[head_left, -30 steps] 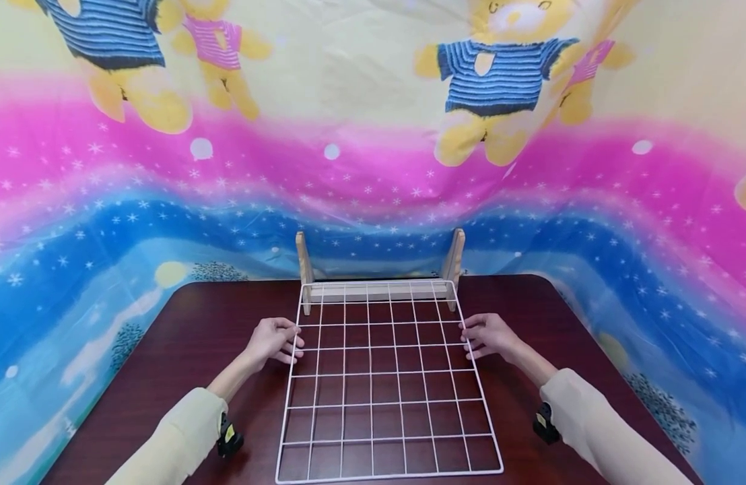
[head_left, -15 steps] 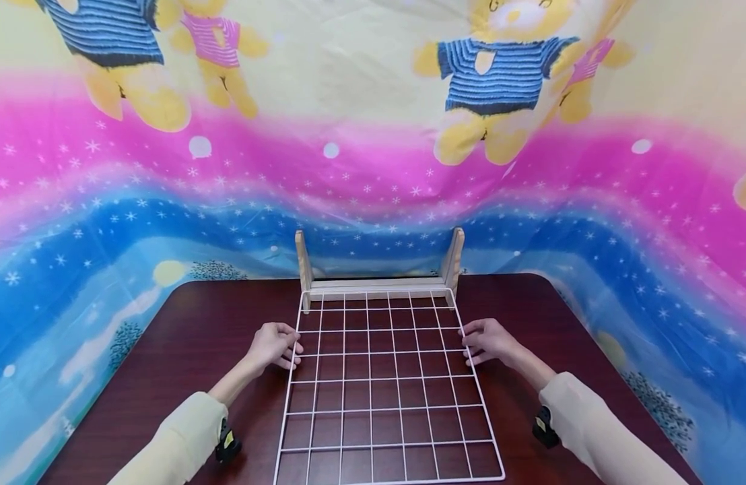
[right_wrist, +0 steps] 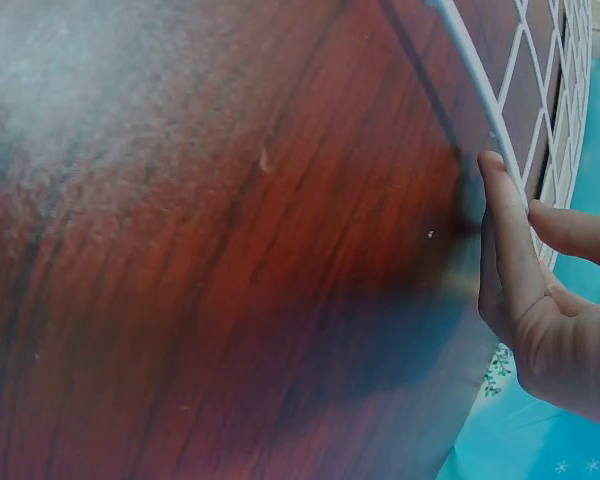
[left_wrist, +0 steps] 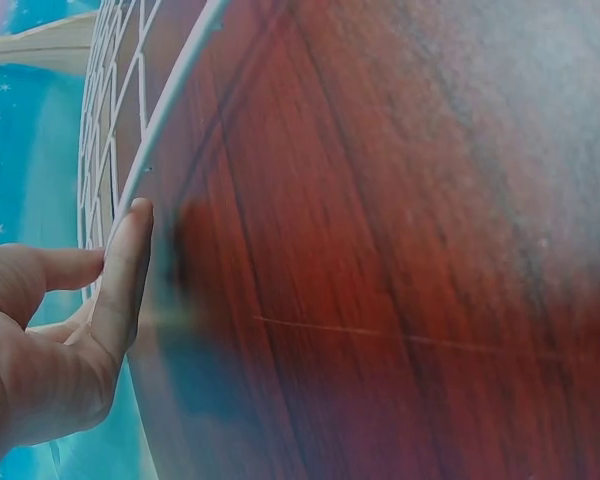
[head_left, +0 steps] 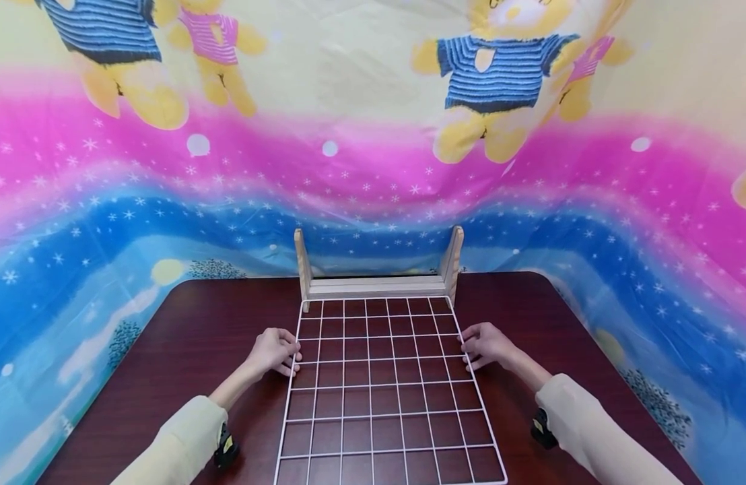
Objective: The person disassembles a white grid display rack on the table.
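Observation:
A white wire grid panel [head_left: 369,359] spans the middle of the head view, low over the table. My left hand [head_left: 276,350] pinches its left outer wire, and my right hand [head_left: 486,345] pinches the right one at about the same height. In the left wrist view, the left thumb and fingers [left_wrist: 130,265] lie on either side of the rim wire. The right fingers [right_wrist: 515,245] hold the opposite rim likewise in the right wrist view. Just beyond the panel's far edge stands a pale wooden frame [head_left: 376,287] with two uprights joined by a crossbar.
Beneath everything is a dark red-brown wooden table [head_left: 221,330] with rounded far corners. A colourful curtain [head_left: 373,182] printed with bears hangs around its back and sides. Bare tabletop shows to both sides of the panel.
Both hands have drawn the grid panel slightly toward me. Its far edge, which overlapped the wooden frame's crossbar in view, now lies just in front of it. The frame has stayed put.

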`<act>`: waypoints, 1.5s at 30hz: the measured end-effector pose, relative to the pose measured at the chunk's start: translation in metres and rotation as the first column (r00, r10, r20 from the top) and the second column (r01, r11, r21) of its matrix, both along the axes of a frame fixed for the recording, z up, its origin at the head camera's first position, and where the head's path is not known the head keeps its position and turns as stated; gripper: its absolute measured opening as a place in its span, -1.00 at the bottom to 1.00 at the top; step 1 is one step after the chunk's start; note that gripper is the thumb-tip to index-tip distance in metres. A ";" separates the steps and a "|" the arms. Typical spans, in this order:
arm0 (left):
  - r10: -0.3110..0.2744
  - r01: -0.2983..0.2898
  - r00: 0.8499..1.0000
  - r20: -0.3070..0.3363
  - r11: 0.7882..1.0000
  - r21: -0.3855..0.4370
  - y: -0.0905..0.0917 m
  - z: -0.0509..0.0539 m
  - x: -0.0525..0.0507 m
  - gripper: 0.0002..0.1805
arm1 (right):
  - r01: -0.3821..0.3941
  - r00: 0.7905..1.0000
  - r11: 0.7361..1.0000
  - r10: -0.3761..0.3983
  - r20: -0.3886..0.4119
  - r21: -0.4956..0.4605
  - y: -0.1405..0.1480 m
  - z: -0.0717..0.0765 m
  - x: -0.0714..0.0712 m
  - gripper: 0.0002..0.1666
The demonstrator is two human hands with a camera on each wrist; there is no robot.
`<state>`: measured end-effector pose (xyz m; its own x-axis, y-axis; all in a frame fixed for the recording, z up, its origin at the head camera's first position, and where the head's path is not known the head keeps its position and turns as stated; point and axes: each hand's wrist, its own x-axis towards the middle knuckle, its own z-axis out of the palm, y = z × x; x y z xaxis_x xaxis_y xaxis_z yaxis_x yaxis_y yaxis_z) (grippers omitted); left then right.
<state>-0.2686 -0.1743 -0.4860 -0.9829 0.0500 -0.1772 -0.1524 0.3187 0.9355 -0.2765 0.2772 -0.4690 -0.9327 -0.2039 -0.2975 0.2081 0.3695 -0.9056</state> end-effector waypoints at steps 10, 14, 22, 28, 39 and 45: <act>-0.018 0.008 0.997 -0.073 0.992 -0.130 0.003 0.001 0.004 -0.95 | 0.019 0.998 0.995 -0.013 -0.060 0.098 -0.003 -0.004 0.004 -0.69; -0.027 0.004 0.993 -0.117 0.981 -0.195 0.003 -0.002 0.004 -0.93 | 0.049 0.993 0.984 -0.031 -0.111 0.170 -0.007 -0.003 0.006 -0.73; -0.059 -0.010 0.980 -0.190 0.939 -0.344 0.005 -0.005 0.003 -0.91 | 0.091 0.988 0.957 -0.052 -0.145 0.276 -0.013 -0.001 0.005 -0.79; -0.092 -0.024 0.967 -0.237 0.897 -0.442 0.008 -0.004 0.006 -0.90 | 0.105 0.985 0.939 -0.054 -0.162 0.329 -0.014 -0.004 0.001 -0.84; -0.156 -0.010 0.949 -0.274 0.854 -0.520 0.012 -0.003 0.009 -0.73 | 0.072 0.976 0.866 0.040 -0.213 0.494 -0.023 0.004 0.004 -0.87; -0.141 -0.023 0.958 -0.251 0.831 -0.555 0.016 -0.005 0.012 -0.60 | 0.085 0.958 0.834 0.083 -0.276 0.545 -0.024 0.004 0.007 -0.82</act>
<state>-0.2568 -0.1586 -0.4905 -0.9933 0.0847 0.0786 0.1150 0.7893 0.6031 -0.2698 0.2529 -0.4651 -0.9923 -0.0853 -0.0895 -0.0187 0.8194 -0.5729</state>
